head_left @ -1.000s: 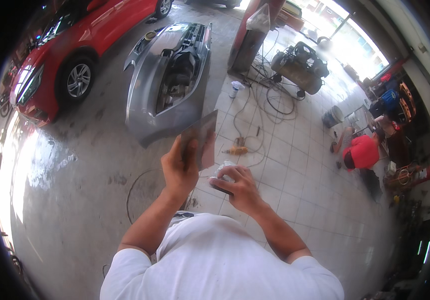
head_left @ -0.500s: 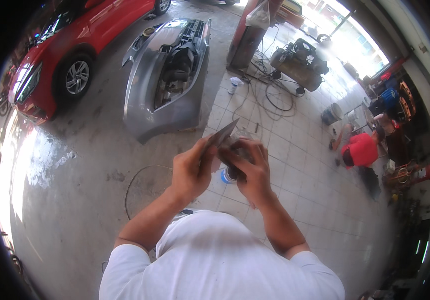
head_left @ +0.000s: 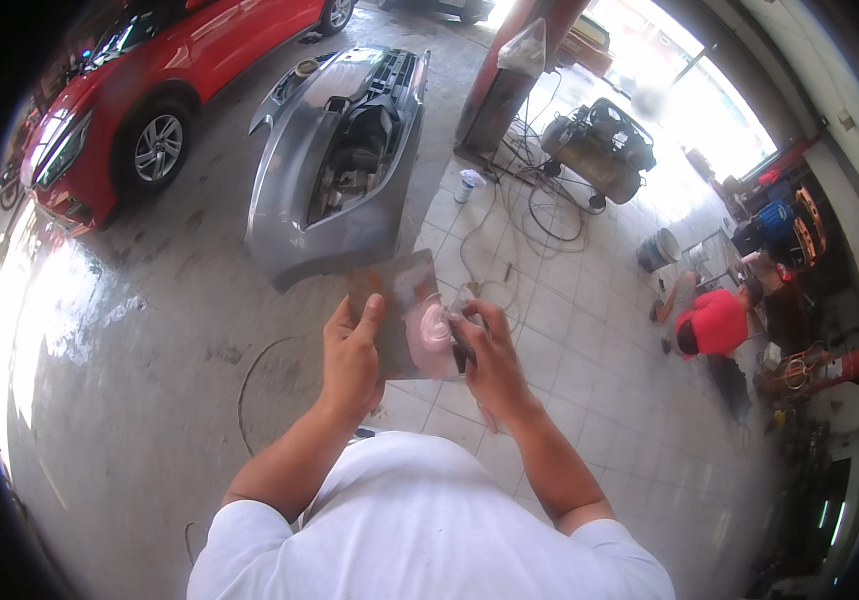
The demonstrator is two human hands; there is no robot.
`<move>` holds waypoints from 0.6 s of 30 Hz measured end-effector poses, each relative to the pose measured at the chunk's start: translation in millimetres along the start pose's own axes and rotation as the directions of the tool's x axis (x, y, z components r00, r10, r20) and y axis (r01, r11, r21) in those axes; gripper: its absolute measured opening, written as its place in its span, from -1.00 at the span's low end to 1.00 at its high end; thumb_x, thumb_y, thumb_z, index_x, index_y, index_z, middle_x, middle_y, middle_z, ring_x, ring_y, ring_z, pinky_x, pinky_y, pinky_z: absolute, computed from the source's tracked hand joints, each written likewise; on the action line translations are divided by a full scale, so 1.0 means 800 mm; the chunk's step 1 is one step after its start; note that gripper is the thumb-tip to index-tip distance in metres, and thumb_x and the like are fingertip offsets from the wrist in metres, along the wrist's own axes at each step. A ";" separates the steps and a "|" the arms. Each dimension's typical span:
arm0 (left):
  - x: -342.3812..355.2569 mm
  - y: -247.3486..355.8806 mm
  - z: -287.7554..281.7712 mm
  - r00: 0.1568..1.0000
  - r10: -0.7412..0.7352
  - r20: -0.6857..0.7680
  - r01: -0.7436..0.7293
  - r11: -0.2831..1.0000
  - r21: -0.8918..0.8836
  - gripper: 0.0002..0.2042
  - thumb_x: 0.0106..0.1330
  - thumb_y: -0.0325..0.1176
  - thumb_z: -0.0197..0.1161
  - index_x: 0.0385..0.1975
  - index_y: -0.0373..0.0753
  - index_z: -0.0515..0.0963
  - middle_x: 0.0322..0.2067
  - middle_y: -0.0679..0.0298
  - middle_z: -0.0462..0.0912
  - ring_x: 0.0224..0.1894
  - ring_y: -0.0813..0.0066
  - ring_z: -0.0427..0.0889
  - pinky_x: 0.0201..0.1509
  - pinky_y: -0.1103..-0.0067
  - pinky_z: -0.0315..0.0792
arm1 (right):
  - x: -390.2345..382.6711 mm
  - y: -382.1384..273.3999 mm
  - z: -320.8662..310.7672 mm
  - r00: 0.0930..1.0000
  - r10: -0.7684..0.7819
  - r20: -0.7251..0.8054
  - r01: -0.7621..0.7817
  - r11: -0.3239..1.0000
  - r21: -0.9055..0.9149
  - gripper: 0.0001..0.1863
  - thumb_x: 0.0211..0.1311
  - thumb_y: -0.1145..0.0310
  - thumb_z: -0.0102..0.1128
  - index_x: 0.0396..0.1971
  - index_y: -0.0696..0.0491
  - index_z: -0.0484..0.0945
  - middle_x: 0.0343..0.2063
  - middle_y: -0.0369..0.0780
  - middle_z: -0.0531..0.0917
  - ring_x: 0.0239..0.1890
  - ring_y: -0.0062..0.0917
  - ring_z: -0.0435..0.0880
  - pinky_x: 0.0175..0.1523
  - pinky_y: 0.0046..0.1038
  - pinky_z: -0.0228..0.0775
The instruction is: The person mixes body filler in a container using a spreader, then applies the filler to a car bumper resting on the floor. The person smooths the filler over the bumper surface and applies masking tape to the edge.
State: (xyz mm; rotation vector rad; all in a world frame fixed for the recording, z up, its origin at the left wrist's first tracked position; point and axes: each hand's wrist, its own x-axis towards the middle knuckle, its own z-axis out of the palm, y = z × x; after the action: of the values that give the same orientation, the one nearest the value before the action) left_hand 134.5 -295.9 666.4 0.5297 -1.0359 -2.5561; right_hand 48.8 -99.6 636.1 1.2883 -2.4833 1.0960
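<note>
My left hand (head_left: 352, 358) grips a flat, stained rectangular board (head_left: 390, 287) by its left side, thumb on top. A smooth mound of pink paste (head_left: 434, 328) lies on the board's right half. My right hand (head_left: 495, 362) is closed at the board's right edge, beside the paste. Its fingers hold a small dark spreader (head_left: 462, 354), mostly hidden by them. Beyond the board, a grey car bumper (head_left: 280, 215) rests on the floor.
A red car (head_left: 165, 75) stands at far left. Past a red post (head_left: 498, 85) sits an air compressor (head_left: 605, 150) with tangled hoses (head_left: 550, 232). A small white container (head_left: 467, 186) is on the tiles. At right, a person in red (head_left: 718, 320) crouches near a bucket (head_left: 659, 250).
The board has turned from nearly edge-on to face up, bringing the pink paste into view. My right hand has moved slightly down and right, to the board's edge.
</note>
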 end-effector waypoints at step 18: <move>0.027 0.007 0.003 0.609 0.750 0.259 -0.697 0.350 0.625 -0.77 0.60 -0.38 0.15 0.07 -0.37 0.60 -0.35 0.08 0.75 -0.41 0.44 0.68 -0.28 0.49 0.59 | -0.014 -0.058 -0.002 0.981 -0.190 0.033 0.187 0.979 0.082 -0.28 -0.11 0.86 0.21 0.12 -0.06 0.69 0.14 -0.18 0.59 0.22 -0.20 0.57 0.28 -0.19 0.51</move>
State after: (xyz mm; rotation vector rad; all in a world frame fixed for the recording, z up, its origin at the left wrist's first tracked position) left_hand 115.2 -307.8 667.0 0.2076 -1.7066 -1.2832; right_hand 90.2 -108.5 657.4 1.5465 -2.3076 1.1416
